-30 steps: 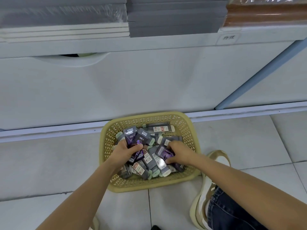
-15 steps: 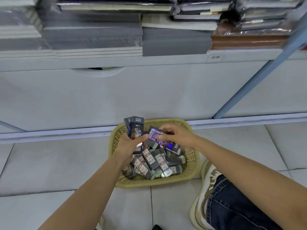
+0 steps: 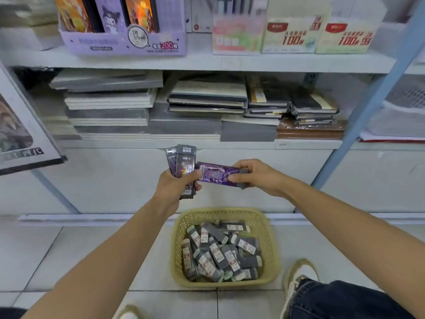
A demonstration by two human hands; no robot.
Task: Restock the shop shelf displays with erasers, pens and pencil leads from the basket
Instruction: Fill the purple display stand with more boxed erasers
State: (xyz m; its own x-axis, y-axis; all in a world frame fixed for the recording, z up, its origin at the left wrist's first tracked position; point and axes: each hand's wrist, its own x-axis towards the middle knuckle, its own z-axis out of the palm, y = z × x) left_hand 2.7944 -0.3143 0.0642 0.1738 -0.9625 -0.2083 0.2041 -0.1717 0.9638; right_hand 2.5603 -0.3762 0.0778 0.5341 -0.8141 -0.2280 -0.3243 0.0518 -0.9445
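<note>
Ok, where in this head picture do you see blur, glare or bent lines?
Head view: the cardboard display boxes on top are blurred; a rainbow glint sits on the dark glossy packets in the left hand; the blue metal shelf post slants, probably lens distortion; the yellow plastic lattice basket looks sharp.

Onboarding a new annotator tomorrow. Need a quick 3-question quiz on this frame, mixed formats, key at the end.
1. Short answer: what does the right hand hold, and how does it lie?
2. True or false: the yellow basket of grey packs stands on a shelf.
3. Multiple choice: the dark packs standing upright are gripped by A) the left hand, B) the right hand, C) neither.

Key
1. A purple pack, lying sideways.
2. False: it stands on the floor tiles.
3. A
</note>
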